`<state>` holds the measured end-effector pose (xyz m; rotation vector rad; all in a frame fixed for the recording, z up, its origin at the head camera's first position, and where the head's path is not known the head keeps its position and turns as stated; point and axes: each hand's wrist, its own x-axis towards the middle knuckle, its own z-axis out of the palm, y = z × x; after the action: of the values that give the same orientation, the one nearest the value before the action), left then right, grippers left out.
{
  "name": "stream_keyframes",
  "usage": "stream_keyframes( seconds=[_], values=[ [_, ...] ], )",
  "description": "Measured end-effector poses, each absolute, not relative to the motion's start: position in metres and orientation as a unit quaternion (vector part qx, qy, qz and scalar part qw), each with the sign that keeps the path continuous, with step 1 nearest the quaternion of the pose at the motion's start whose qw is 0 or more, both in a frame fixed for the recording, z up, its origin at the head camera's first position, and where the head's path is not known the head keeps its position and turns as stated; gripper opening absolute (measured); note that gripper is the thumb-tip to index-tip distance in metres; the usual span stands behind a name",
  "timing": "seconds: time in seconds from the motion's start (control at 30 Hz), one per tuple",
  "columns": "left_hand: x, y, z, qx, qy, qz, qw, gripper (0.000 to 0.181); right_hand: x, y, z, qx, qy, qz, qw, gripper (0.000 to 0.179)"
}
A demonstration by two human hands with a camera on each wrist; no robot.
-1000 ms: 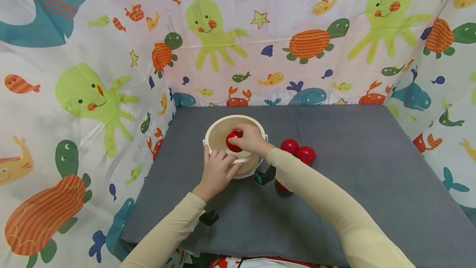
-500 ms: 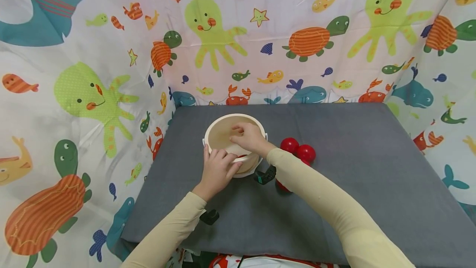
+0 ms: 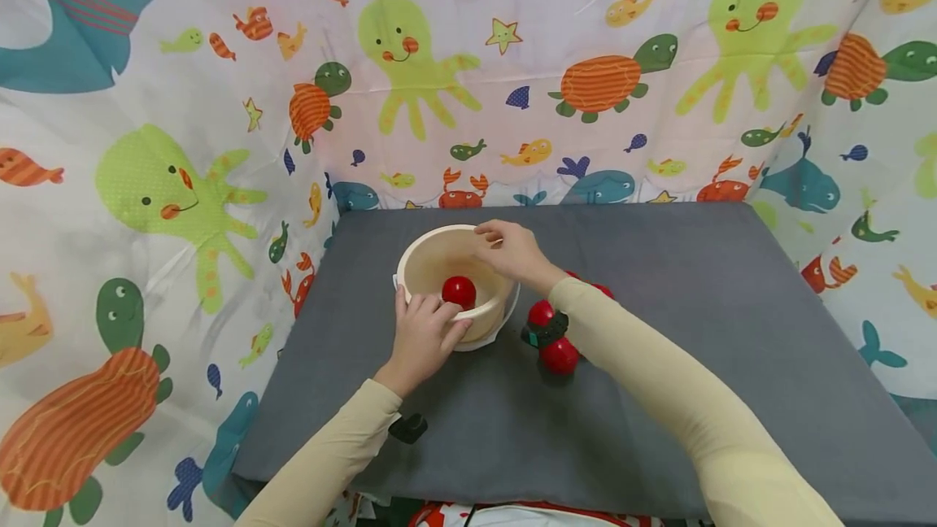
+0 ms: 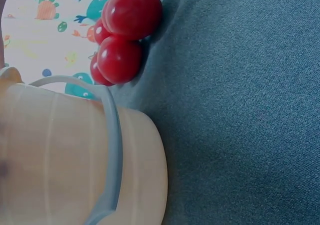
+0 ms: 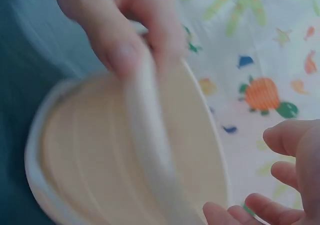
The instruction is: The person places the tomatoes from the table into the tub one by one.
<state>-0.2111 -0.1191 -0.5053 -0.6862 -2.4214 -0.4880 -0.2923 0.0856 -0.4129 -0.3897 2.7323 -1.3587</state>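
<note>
Cream-coloured round plastic bucket (image 3: 439, 257) stands upright near the far left of a table covered in dark grey cloth (image 3: 659, 226), its mouth tipped to view and one glossy red ball (image 3: 459, 293) lying inside on the bottom, towards the near wall. The left hand (image 3: 428, 336) has a firm grip on the bucket's near rim: its fingers reach over the edge while the thumb presses against the outer wall, as the right wrist view shows, though blurred. The right hand (image 3: 516, 254) is above the right part of the rim, its grip loose and holding nothing, thumb and gently curved fingers spread apart; whether a fingertip touches the rim I cannot tell. A pale curved handle (image 4: 115, 150) hangs down along the bucket's outer wall. Right of the bucket, a group of glossy red balls (image 3: 560, 356) sits on the cloth, two in plain sight near the right wrist and others partly hidden behind the beige right sleeve (image 3: 659, 372). Small black devices (image 3: 408, 428) sit at both wrists, the right one bearing a teal patch. A white curtain (image 3: 505, 116) printed with green octopuses, orange turtles, red crabs and fish surrounds the table.
</note>
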Motion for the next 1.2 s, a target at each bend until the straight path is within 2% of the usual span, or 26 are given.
stream_keyframes(
  seconds=[0.27, 0.6, 0.83, 1.2],
  values=[
    [-0.211, -0.123, -0.506, -0.246, -0.911, -0.182, 0.278, 0.022, -0.296, 0.171, -0.399, -0.069, 0.889, -0.451, 0.033, 0.051],
    [-0.209, -0.125, -0.505, -0.245, -0.909, -0.184, 0.283, 0.021, -0.284, 0.261, -0.442, 0.02, 0.907, -0.419, 0.038, 0.057],
    [-0.21, -0.123, -0.505, -0.246, -0.913, -0.182, 0.271, 0.023, -0.275, 0.282, -0.475, 0.044, 0.908, -0.411, 0.06, 0.06],
    [-0.211, -0.119, -0.505, -0.247, -0.913, -0.192, 0.261, 0.027, -0.264, 0.277, -0.506, 0.055, 0.9, -0.426, 0.079, 0.062]
  ],
)
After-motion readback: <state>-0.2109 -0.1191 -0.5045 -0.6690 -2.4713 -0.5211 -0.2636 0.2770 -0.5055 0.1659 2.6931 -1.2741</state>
